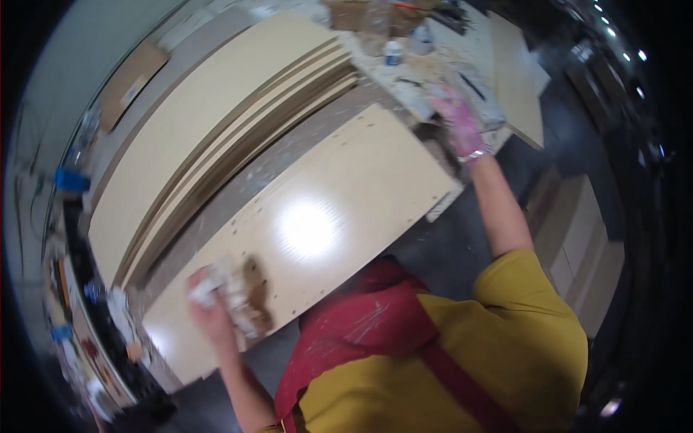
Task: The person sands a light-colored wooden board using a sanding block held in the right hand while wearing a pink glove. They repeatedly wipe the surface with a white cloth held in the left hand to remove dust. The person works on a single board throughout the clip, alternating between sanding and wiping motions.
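Note:
A pale wooden panel [346, 180] with small dark holes along its edges lies slantwise before me, a bright glare at its middle. At the panel's left end my left hand [209, 307] is closed on a crumpled whitish rag [234, 292], which hangs over the surface and is blurred. My right hand [457, 119], in a pink glove, reaches past the panel's far right end, over the cluttered part of the table. Its fingers look stretched out, slightly smeared, and I see nothing held in them.
Behind the panel rises a stack of similar boards [216, 108]. A small white bottle [392, 53] and a clear bottle [374, 27] stand at the far right. A cardboard piece [133, 83] lies far left. Boxes or boards [577, 245] are low at the right.

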The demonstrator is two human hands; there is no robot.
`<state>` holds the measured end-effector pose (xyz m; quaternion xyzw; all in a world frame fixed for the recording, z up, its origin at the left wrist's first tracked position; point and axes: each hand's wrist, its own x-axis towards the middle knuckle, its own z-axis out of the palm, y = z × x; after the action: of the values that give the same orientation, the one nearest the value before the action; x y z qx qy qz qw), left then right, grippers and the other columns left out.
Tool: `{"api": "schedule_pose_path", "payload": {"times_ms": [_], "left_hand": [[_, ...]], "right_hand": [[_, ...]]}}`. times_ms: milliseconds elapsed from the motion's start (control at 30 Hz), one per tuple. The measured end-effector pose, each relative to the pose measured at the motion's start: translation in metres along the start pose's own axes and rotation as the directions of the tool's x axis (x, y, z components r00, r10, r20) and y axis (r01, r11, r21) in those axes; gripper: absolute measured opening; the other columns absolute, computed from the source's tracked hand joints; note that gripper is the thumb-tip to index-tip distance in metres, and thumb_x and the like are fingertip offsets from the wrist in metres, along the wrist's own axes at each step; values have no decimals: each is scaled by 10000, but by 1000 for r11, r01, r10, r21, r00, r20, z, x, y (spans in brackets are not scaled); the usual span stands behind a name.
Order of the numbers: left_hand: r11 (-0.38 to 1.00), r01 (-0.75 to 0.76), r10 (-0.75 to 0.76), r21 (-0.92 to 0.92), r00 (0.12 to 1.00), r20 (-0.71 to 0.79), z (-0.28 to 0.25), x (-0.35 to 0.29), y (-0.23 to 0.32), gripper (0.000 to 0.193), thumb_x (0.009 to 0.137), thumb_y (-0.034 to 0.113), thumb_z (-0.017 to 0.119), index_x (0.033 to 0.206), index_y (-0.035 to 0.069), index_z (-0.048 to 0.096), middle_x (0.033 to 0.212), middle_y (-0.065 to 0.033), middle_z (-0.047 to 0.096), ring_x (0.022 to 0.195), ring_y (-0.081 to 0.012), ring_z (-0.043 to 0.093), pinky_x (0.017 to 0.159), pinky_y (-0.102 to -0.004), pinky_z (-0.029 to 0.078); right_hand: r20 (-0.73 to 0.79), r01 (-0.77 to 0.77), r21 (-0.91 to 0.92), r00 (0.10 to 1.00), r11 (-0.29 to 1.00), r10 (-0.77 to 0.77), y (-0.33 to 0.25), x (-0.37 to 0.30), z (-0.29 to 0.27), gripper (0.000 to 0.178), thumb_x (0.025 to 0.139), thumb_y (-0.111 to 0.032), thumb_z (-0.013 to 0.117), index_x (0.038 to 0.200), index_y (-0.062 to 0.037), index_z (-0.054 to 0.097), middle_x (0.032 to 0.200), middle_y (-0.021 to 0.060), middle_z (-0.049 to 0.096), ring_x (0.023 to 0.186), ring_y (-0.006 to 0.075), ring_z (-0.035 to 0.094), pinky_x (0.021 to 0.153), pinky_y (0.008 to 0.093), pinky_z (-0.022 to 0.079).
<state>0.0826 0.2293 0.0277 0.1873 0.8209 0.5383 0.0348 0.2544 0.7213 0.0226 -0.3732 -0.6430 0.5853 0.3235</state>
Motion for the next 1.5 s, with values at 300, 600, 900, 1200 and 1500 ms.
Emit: {"api": "schedule_pose_path", "payload": {"times_ms": [300,600,900,1200,1500], "left_hand": [[622,-754,453,208,564,690,178,21,65,598,626,468,784,1058,89,619,1286,-106,529,1201,-349,470,818,-478,431],[654,-712,396,256,610,686,179,19,70,613,575,442,821,1022,76,614,1274,-108,550,1199,-364,480,893,-465,418],[634,-738,435,233,589,681,182,20,69,625,568,448,823,1006,61,600,1249,-136,561,1168,-387,496,899,-478,432],[614,-755,465,231,582,667,184,20,61,609,602,475,796,1025,77,612,1261,-110,561,1172,-367,505,816,-475,460],[621,-756,499,207,585,640,185,16,60,604,603,457,807,1029,80,602,1264,-110,555,1195,-360,483,879,-468,431]], "right_hand": [[185,225,-312,967,923,-173,8,48,4,363,853,-124,650,1171,-8,519,986,106,619,906,148,578,836,265,457],[355,322,-231,906,918,-229,33,46,12,375,849,-191,637,1174,-32,538,1039,109,602,971,178,553,878,301,436],[303,298,-278,929,913,-211,19,46,5,422,830,-227,678,1185,-44,543,1066,91,598,996,169,551,878,271,430],[355,227,-311,928,923,-109,15,-27,-46,400,858,-248,659,1196,-60,557,1094,79,586,1022,159,539,884,300,441],[382,62,-366,920,928,90,-7,-109,-117,343,857,-178,636,1167,-56,555,1003,80,605,929,151,563,850,297,457]]}}
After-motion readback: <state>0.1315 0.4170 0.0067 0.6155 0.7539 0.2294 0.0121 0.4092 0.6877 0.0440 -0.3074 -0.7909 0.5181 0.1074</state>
